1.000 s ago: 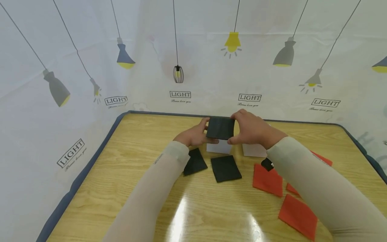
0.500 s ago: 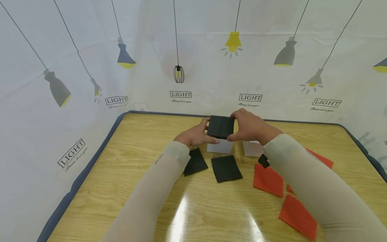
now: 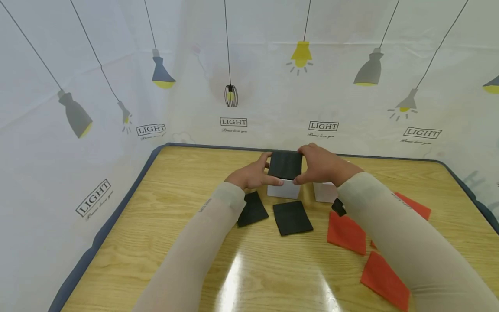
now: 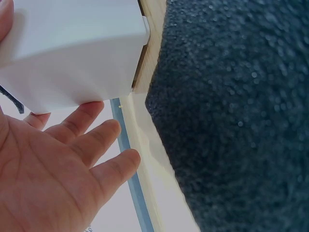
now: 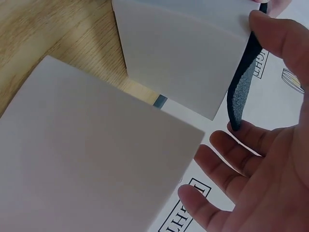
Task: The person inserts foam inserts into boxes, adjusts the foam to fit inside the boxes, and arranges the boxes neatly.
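A black felt square (image 3: 285,164) lies over the top of a white box (image 3: 283,189). My left hand (image 3: 251,175) holds its left side, thumb at the front edge and index finger by the back corner. In the left wrist view, other left fingers are spread along the box's side. My right hand (image 3: 321,164) grips the opposite side, thumb at the front and index finger at the rear corner. The felt (image 5: 244,92) overhangs the box slightly in the right wrist view. A second white box (image 3: 324,192) stands to the right, partly hidden by my right arm.
Two more black felt squares (image 3: 292,218) lie in front of the box, one partly under my left sleeve. Several red felt squares (image 3: 346,233) lie at the right, some behind my right arm. A printed white curtain (image 3: 265,86) hangs beyond the table edge.
The black felt square has come down a little and flattened onto the box, showing more of the box's white front. My right forearm has shifted slightly left.
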Tool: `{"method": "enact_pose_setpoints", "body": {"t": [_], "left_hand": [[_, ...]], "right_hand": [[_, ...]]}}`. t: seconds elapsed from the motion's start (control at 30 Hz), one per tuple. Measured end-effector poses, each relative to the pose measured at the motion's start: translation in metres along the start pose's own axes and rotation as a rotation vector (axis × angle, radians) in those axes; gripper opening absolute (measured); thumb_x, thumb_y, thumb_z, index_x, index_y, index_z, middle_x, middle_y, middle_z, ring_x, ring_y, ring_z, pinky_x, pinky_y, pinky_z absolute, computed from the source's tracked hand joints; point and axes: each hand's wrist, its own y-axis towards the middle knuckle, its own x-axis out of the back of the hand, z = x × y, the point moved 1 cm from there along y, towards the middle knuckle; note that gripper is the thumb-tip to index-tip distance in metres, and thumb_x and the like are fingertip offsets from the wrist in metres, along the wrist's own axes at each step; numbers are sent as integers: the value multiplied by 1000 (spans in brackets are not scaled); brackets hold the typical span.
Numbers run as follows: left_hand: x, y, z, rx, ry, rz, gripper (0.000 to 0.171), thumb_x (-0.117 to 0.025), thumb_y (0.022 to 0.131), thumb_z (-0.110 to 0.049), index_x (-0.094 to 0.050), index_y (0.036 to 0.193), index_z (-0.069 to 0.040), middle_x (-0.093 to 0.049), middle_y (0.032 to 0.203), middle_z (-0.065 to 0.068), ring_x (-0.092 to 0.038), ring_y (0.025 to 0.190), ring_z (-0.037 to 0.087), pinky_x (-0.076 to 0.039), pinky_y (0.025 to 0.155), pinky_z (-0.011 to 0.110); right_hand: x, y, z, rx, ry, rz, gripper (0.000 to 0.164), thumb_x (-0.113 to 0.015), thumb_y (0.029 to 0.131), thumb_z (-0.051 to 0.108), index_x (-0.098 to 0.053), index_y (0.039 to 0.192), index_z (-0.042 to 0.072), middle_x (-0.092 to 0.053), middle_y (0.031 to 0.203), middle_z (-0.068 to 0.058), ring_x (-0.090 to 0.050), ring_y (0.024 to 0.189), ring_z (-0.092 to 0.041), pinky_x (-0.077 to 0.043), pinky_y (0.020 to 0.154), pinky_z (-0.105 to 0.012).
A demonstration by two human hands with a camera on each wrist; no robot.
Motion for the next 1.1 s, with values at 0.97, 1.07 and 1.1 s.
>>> {"method": "enact_pose_setpoints", "body": {"t": [0.97,1.07,1.1], "left_hand": [[0,2,0,0,12,3,114,-82,91,-47,-2,170,-27,-33,169,15,-38,153,35,-32,124,53],[0,1,-1,3,21,3,114,-81,91,-48,-1,170,-27,-33,169,15,-38,154,35,-32,124,53],[0,1,-1,2,22,3,114,-81,91,-48,-1,170,-27,-33,169,15,-38,154,35,-32,124,53]], "right_hand": [[-27,-26,2,457,-395,-81,95,-84,88,43,-38,164,8,-33,171,-10,-30,159,-28,-18,128,-60],[-29,-27,2,470,-417,-70,94,-83,89,43,-39,163,8,-34,171,-10,-31,159,-29,-18,128,-60],[-29,-26,2,472,-421,-69,93,-83,89,43,-39,163,9,-35,171,-10,-31,159,-29,-18,128,-59]]}}
